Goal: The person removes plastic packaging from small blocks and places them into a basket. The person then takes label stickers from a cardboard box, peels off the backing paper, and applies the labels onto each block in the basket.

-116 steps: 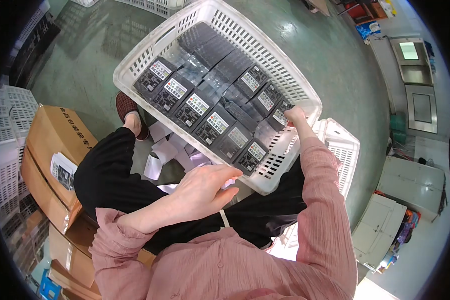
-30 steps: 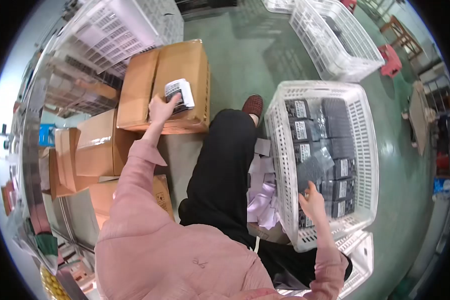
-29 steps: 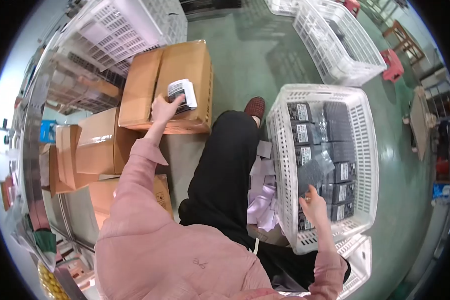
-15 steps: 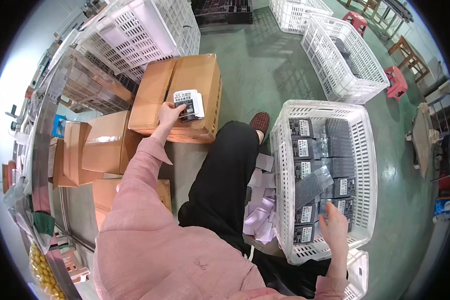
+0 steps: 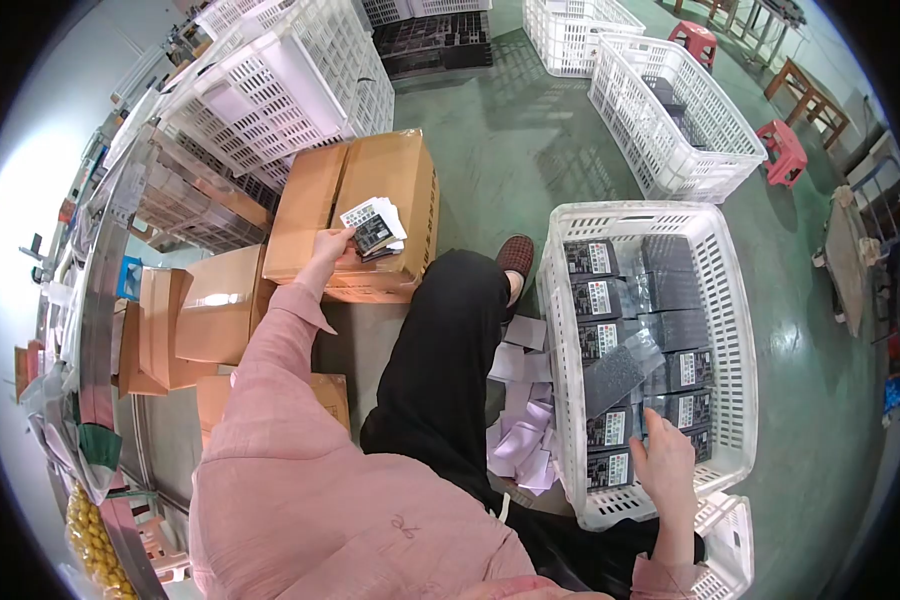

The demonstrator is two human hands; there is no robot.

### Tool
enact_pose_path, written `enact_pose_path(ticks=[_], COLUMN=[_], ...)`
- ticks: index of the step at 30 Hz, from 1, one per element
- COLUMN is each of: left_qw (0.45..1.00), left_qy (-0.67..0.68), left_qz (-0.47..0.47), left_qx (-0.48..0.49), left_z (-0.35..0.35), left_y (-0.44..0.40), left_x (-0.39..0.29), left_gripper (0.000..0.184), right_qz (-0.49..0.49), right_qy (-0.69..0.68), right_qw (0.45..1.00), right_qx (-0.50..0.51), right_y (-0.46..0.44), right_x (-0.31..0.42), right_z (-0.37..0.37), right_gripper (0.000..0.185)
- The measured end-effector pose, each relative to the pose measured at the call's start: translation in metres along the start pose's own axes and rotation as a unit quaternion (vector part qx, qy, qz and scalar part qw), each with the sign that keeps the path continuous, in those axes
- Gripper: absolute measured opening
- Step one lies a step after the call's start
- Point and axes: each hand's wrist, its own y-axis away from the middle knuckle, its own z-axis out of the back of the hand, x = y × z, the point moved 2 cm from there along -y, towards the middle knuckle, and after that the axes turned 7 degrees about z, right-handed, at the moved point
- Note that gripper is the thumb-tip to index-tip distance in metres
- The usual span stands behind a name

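My left hand (image 5: 332, 247) pinches the edge of a black-and-white printed label (image 5: 373, 236). It is part of a small stack of white and black labels on top of a taped cardboard box (image 5: 390, 165). On my other side, my right hand (image 5: 665, 460) hovers at the near end of a white plastic crate (image 5: 725, 300), fingers apart and nothing visible in them. Inside that crate stand rows of dark packs (image 5: 688, 370), many with white printed labels. One dark pack in clear film (image 5: 615, 378) lies slantwise across the others.
Pale lilac paper pieces (image 5: 525, 440) lie on the floor between my leg and the crate. Open cardboard boxes (image 5: 215, 305) stand at left, below stacked white crates (image 5: 290, 85). Another crate (image 5: 670, 150) and red stools (image 5: 782, 155) are further off.
My left hand has drawn the printed label slightly toward me and tilted it, fanning the stack. My right hand stays over the crate. The whole view has shifted a little.
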Motion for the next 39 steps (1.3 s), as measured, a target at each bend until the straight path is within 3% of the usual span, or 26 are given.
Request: enact_pose_path(ticks=[2, 5, 6, 9, 10, 15, 18, 20, 22, 25, 29, 33, 35, 39], left_qw=[0.977, 0.935, 0.934, 0.947, 0.942, 0.950, 0.989, 0.976, 0.954, 0.887, 0.841, 0.801, 0.788, 0.741], left_qy=[-0.162, -0.278, -0.255, -0.206, -0.200, -0.173, 0.088, 0.100, 0.100, 0.048, -0.085, -0.090, -0.100, -0.137], left_qz=[-0.093, -0.131, -0.174, -0.188, -0.205, -0.227, -0.117, -0.145, -0.151, -0.120, -0.022, 0.030, 0.035, 0.048], left_qx=[-0.102, -0.175, -0.177, -0.161, -0.176, -0.125, 0.028, 0.131, 0.237, 0.444, 0.534, 0.591, 0.607, 0.655], left_z=[0.003, 0.011, 0.016, 0.018, 0.003, -0.010, -0.044, -0.091, -0.146, -0.223, -0.297, -0.328, -0.330, -0.329], left_y=[0.010, 0.018, 0.011, 0.009, 0.048, 0.036, 0.064, 0.121, 0.191, 0.267, 0.338, 0.352, 0.356, 0.358], left_x=[-0.011, -0.031, -0.032, -0.050, -0.075, -0.094, -0.117, -0.143, -0.161, -0.148, -0.105, -0.075, -0.072, -0.064], left_gripper=[0.029, 0.027, 0.024, 0.025, 0.025, 0.024, 0.019, 0.017, 0.017, 0.016, 0.019, 0.019, 0.019, 0.015], right_qz=[0.005, 0.015, 0.019, 0.013, 0.013, 0.008, 0.013, -0.008, 0.001, -0.029, -0.071, -0.091, -0.102, -0.108], right_qy=[-0.002, -0.009, -0.013, -0.014, -0.014, -0.011, -0.020, -0.069, -0.203, -0.502, -0.674, -0.667, -0.629, -0.621], right_qw=[1.000, 1.000, 0.999, 0.999, 0.999, 1.000, 0.999, 0.995, 0.974, 0.855, 0.720, 0.704, 0.731, 0.734], right_qx=[-0.008, -0.024, -0.032, -0.030, -0.031, -0.019, -0.048, -0.069, -0.096, -0.124, -0.148, -0.225, -0.244, -0.255], right_y=[0.001, 0.002, 0.002, 0.001, 0.002, 0.002, 0.004, 0.001, -0.004, -0.015, -0.025, -0.019, -0.012, -0.009], right_x=[0.000, 0.001, 0.001, 0.002, 0.002, 0.004, 0.001, 0.002, 0.002, 0.011, 0.018, -0.001, -0.010, -0.017], right_z=[0.001, 0.004, 0.006, 0.010, 0.011, 0.012, 0.009, 0.009, 0.010, 0.010, 0.018, 0.006, 0.005, 0.003], right_gripper=[0.042, 0.042, 0.042, 0.043, 0.043, 0.044, 0.049, 0.053, 0.060, 0.061, 0.053, 0.029, 0.029, 0.028])
